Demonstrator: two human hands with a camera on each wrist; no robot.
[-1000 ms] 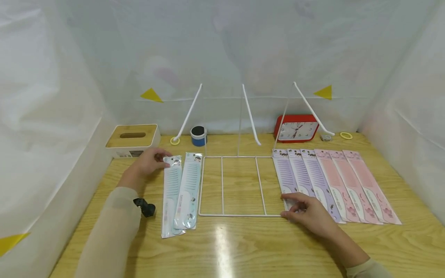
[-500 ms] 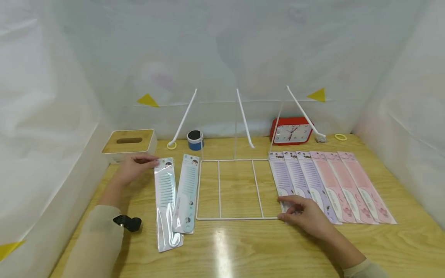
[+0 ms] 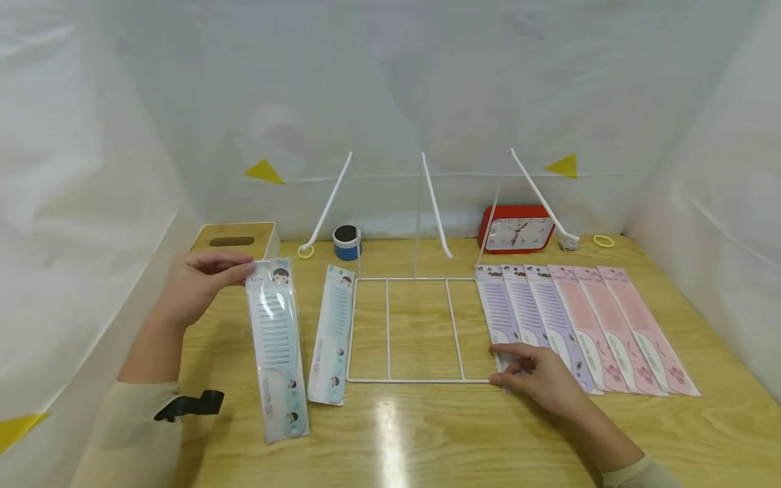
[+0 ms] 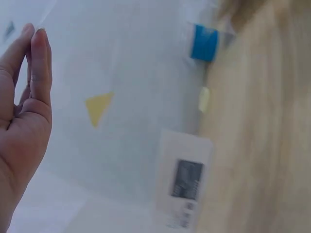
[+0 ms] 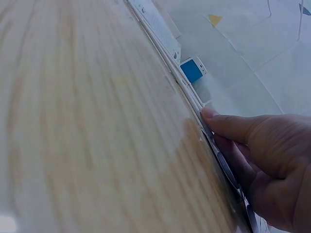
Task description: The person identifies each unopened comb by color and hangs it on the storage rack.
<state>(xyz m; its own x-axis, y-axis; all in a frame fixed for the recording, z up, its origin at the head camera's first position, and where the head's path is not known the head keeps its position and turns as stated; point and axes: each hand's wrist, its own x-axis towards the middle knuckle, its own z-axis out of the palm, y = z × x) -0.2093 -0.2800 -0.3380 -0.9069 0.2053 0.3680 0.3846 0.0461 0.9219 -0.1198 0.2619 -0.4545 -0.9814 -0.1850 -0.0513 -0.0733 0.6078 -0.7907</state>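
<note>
My left hand (image 3: 195, 288) pinches the upper left corner of a light-blue comb in a clear sleeve (image 3: 277, 359), tilted up from the tabletop. To its right, a second packaged blue comb (image 3: 332, 335) lies beside the white wire rack (image 3: 421, 381). The rack has a flat base and three raised arms, with nothing hanging on them. Around the base's front right corner, my right hand (image 3: 546, 379) grips the wire with thumb and fingers, partly covering the nearest packaged purple comb (image 3: 500, 305). In the left wrist view, the held comb is barely visible beyond my left hand (image 4: 29, 107).
Packaged purple and pink combs (image 3: 649, 325) lie overlapping in a row at right. Along the back stand a tissue box (image 3: 262, 237), a blue round container (image 3: 347, 244) and a red clock (image 3: 518, 230). Yellow rings (image 3: 604, 240) lie nearby. White sheeting surrounds the table.
My left hand has drawn the blue comb leftward and lifted its upper end, separating it from the other blue comb. My right hand stays at the rack's corner.
</note>
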